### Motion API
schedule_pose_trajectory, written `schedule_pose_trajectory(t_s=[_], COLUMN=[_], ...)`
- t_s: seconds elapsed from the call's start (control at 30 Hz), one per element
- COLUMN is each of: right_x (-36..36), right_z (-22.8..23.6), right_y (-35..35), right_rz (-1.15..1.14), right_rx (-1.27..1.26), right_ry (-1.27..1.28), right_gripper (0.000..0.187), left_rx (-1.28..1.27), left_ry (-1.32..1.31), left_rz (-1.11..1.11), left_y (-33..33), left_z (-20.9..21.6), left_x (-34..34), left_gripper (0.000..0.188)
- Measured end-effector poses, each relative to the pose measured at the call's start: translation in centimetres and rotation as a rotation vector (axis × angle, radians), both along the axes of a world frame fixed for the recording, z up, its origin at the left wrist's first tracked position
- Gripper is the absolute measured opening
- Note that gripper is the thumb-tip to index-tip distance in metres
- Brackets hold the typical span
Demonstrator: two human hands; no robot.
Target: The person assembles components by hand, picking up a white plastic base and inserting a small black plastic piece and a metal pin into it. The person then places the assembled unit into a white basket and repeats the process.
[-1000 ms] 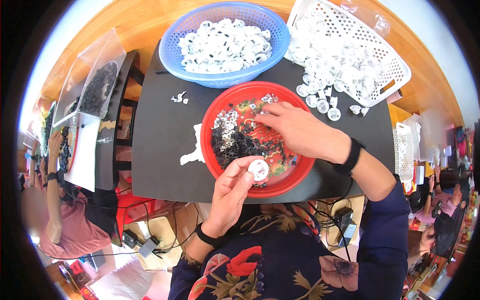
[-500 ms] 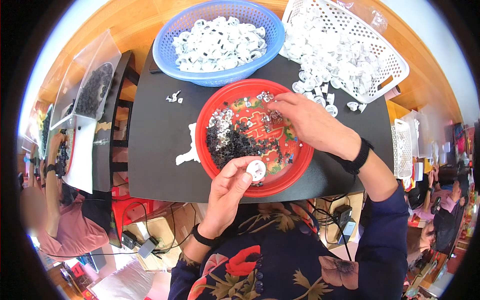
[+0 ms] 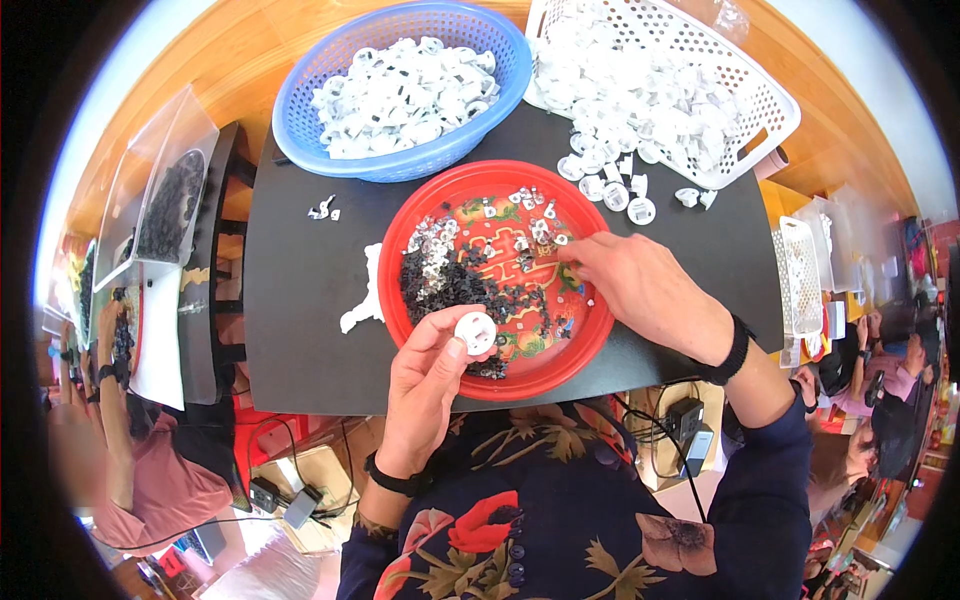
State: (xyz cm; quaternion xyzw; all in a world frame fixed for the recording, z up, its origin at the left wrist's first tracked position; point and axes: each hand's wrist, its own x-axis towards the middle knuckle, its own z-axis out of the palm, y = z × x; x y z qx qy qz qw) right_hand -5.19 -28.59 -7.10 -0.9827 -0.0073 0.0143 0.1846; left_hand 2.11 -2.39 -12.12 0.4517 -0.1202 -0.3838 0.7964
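A white round plastic part is pinched upright between the thumb and fingers of my left hand, over the near rim of a red round tray. My right hand reaches over the tray's right side, its thumb and fingertips drawn together. A small silvery bit shows right at those fingertips; whether they grip it is too small to tell. Inside the tray, small black pieces are heaped at the left with shiny metal pieces on top. More metal pieces lie scattered toward the far right.
Behind the tray stand a blue basket and a white basket, both full of white parts. Several white parts have spilled onto the black table. White crumpled material lies left of the tray. Other people work at both sides.
My right hand has moved nearer and away from the scattered metal pieces, fingertips drawn together. The view has shifted, so table and baskets appear further left. My left hand still holds the white part.
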Motion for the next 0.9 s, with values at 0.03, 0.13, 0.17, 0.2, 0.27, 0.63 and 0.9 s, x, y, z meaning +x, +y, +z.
schedule_pose_trajectory(t_s=[0.03,0.13,0.17,0.2,0.27,0.63,0.9], right_x=[0.3,1.6,2.1,2.7,3.4,3.3,3.6], right_z=[0.0,-0.8,-1.2,-1.6,-2.3,-2.2,-2.9], right_y=[0.0,0.6,0.9,1.1,1.2,0.2,0.5], right_rz=[-0.014,-0.025,0.008,0.042,0.096,-0.053,0.007], right_rx=[0.009,0.034,0.042,0.049,0.05,0.197,0.158], right_ry=[-0.013,-0.139,-0.163,-0.186,-0.206,-0.134,-0.111], right_gripper=[0.027,0.024,0.023,0.022,0.019,0.007,0.007], left_rx=[0.003,0.018,0.016,0.013,0.018,0.085,0.128], left_ry=[-0.013,-0.034,-0.044,-0.053,-0.064,-0.049,-0.073], left_rz=[-0.007,-0.026,-0.026,-0.025,0.002,-0.009,-0.033], left_y=[0.0,-0.1,-0.1,-0.2,-0.3,-1.0,-1.0], left_z=[0.0,0.1,0.1,0.1,0.1,1.0,1.4], left_x=[0.0,-0.1,-0.2,-0.2,-0.4,-0.4,-0.5], left_gripper=[0.034,0.034,0.034,0.035,0.036,0.032,0.03])
